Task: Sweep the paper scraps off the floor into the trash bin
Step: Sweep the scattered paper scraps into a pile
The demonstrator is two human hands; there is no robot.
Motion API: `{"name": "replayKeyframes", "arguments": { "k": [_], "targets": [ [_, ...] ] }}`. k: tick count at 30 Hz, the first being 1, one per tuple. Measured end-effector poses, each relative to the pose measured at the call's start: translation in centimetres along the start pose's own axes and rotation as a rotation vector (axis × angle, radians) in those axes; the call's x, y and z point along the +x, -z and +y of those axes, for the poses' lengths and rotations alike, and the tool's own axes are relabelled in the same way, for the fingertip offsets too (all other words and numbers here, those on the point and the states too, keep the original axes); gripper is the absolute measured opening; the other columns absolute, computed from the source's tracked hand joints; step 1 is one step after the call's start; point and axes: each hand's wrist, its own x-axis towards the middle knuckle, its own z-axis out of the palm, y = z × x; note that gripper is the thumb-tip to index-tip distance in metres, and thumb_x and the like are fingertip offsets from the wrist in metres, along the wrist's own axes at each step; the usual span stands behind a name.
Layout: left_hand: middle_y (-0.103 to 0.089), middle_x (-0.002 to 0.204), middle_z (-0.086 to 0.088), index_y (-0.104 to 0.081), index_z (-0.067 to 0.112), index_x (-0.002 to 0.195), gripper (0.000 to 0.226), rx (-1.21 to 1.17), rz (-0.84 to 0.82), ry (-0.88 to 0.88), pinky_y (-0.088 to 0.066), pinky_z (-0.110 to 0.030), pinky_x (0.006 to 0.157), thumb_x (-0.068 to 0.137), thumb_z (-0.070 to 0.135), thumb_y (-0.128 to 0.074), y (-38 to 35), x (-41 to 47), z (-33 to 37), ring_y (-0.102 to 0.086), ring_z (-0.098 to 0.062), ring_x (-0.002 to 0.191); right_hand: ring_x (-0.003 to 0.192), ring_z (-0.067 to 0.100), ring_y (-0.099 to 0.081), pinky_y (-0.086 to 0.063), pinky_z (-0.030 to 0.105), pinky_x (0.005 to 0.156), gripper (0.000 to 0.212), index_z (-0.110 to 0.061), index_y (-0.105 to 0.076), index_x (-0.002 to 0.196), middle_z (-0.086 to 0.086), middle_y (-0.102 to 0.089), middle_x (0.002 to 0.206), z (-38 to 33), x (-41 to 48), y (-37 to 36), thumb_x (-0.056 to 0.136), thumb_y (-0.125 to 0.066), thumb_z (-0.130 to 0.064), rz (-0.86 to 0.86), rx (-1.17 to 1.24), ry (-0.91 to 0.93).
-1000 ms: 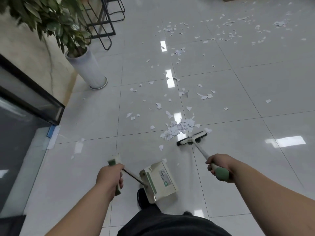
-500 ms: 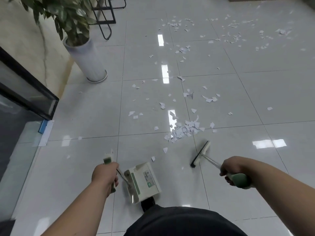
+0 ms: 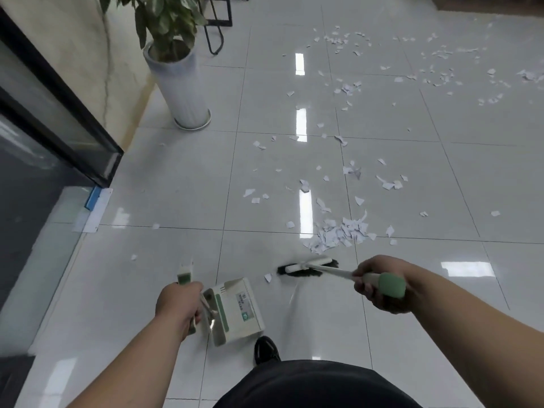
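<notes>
Head view: a green-capped broom handle (image 3: 379,282) is clenched in the right hand (image 3: 379,285), and from that grip the shaft runs forward and leftward down to the broom head (image 3: 307,267), whose dark bristles appear to rest on the tiled floor (image 3: 182,184); the handle of the dustpan (image 3: 235,310) is gripped in the left hand (image 3: 179,304), the pan being held just to the right of that fist, its pale back turned up toward the camera; whether its lip touches the tiles cannot be told. A gathered pile of paper scraps (image 3: 338,234) lies beyond the broom head, clearly apart from the bristles, while a single scrap (image 3: 268,277) lies just beside the bristles' left end, between broom head and pan; many further scraps are scattered farther out ahead of both grips. No trash bin is visible. The step in hand is judged to be the collecting of scraps toward the pan, with nothing yet seen inside it; for the next move, the broom head would need to be carried out past the pile and drawn back toward the left grip, and the pan's mouth lowered flat to the tiles facing the pile; light strokes are advised, since thin paper is easily scattered.
</notes>
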Motion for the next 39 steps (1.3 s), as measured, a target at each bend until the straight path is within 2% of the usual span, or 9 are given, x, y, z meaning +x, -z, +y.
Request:
{"name": "replayKeyframes", "arguments": {
  "k": [7, 11, 14, 17, 24, 30, 33, 36, 39],
  "targets": [
    [-0.05, 0.059, -0.013, -0.059, 0.004, 0.081, 0.013, -0.066, 0.058, 0.034, -0.039, -0.03, 0.052, 0.09, 0.012, -0.06, 3.2, 1.3, -0.5, -0.042, -0.02, 0.047, 0.04, 0.011, -0.051, -0.034, 0.015, 0.039, 0.008, -0.014, -0.049, 0.092, 0.001, -0.056, 0.062, -3.5, 1.8, -5.1, 0.09, -0.057, -0.014, 0.071, -0.065, 0.172],
    [-0.052, 0.062, -0.014, -0.059, 0.002, 0.082, 0.013, -0.111, 0.094, 0.062, -0.04, -0.031, 0.053, 0.09, 0.012, -0.061, 5.2, 1.8, -1.4, -0.043, -0.021, 0.048, 0.051, 0.02, -0.056, -0.045, 0.028, 0.05, 0.005, -0.006, -0.056, 0.086, 0.009, -0.059, 0.061, -4.4, 0.7, -7.8, 0.09, -0.059, -0.007, 0.158, -0.359, 0.294],
    [-0.051, 0.062, -0.014, -0.057, 0.003, 0.079, 0.012, -0.158, 0.114, 0.091, -0.04, -0.03, 0.052, 0.089, 0.01, -0.06, 6.3, 1.8, -2.3, -0.043, -0.022, 0.05, 0.062, 0.025, -0.056, -0.055, 0.04, 0.073, 0.013, -0.002, -0.059, 0.08, 0.012, -0.06, 0.07, -4.8, -0.4, -9.8, 0.093, -0.058, -0.003, 0.196, -0.733, 0.385],
    [-0.051, 0.061, -0.014, -0.058, 0.002, 0.08, 0.011, -0.193, 0.139, 0.116, -0.04, -0.029, 0.05, 0.088, 0.009, -0.062, 7.4, 1.6, -3.4, -0.043, -0.022, 0.049, 0.053, 0.023, -0.058, -0.053, 0.032, 0.057, 0.009, 0.0, -0.062, 0.082, 0.014, -0.063, 0.069, -4.6, -0.9, -11.4, 0.091, -0.062, -0.001, 0.196, -0.897, 0.424],
    [-0.052, 0.062, -0.015, -0.059, 0.001, 0.084, 0.012, -0.246, 0.218, 0.18, -0.041, -0.027, 0.048, 0.09, 0.011, -0.063, 8.9, 0.1, -6.1, -0.044, -0.023, 0.049, 0.034, 0.015, -0.055, -0.045, 0.019, 0.042, 0.017, 0.0, -0.059, 0.097, 0.013, -0.063, 0.078, -5.4, -0.8, -15.9, 0.095, -0.062, -0.016, 0.054, -1.135, 0.428],
    [-0.05, 0.061, -0.012, -0.059, 0.001, 0.082, 0.011, -0.274, 0.297, 0.26, -0.04, -0.026, 0.047, 0.089, 0.01, -0.063, 9.5, -2.4, -7.2, -0.042, -0.022, 0.048, 0.037, 0.02, -0.053, -0.043, 0.019, 0.044, 0.029, 0.004, -0.061, 0.112, 0.011, -0.061, 0.073, -7.0, 0.9, -18.0, 0.095, -0.062, -0.019, -0.073, -1.275, 0.389],
    [-0.052, 0.064, -0.014, -0.063, -0.001, 0.084, 0.013, -0.287, 0.34, 0.289, -0.042, -0.026, 0.05, 0.09, 0.011, -0.062, 9.0, -3.3, -6.9, -0.044, -0.022, 0.051, 0.037, 0.022, -0.054, -0.044, 0.022, 0.049, 0.024, 0.003, -0.062, 0.106, 0.011, -0.061, 0.07, -8.8, 1.6, -16.8, 0.094, -0.063, -0.018, -0.082, -1.349, 0.346],
    [-0.052, 0.065, -0.014, -0.062, -0.001, 0.084, 0.015, -0.272, 0.367, 0.305, -0.042, -0.028, 0.054, 0.09, 0.012, -0.062, 7.3, -3.9, -5.9, -0.044, -0.023, 0.053, 0.04, 0.024, -0.054, -0.041, 0.024, 0.054, 0.016, -0.001, -0.06, 0.093, 0.012, -0.061, 0.069, -11.8, 1.7, -13.5, 0.093, -0.061, -0.017, -0.027, -1.387, 0.279],
    [-0.051, 0.063, -0.014, -0.062, -0.001, 0.083, 0.015, -0.25, 0.382, 0.313, -0.041, -0.033, 0.059, 0.089, 0.013, -0.061, 4.7, -4.2, -4.0, -0.045, -0.023, 0.051, 0.046, 0.025, -0.054, -0.039, 0.025, 0.056, 0.015, 0.0, -0.059, 0.094, 0.014, -0.06, 0.07, -15.3, 1.9, -8.3, 0.091, -0.061, -0.015, 0.091, -1.384, 0.214]
  ]
}}
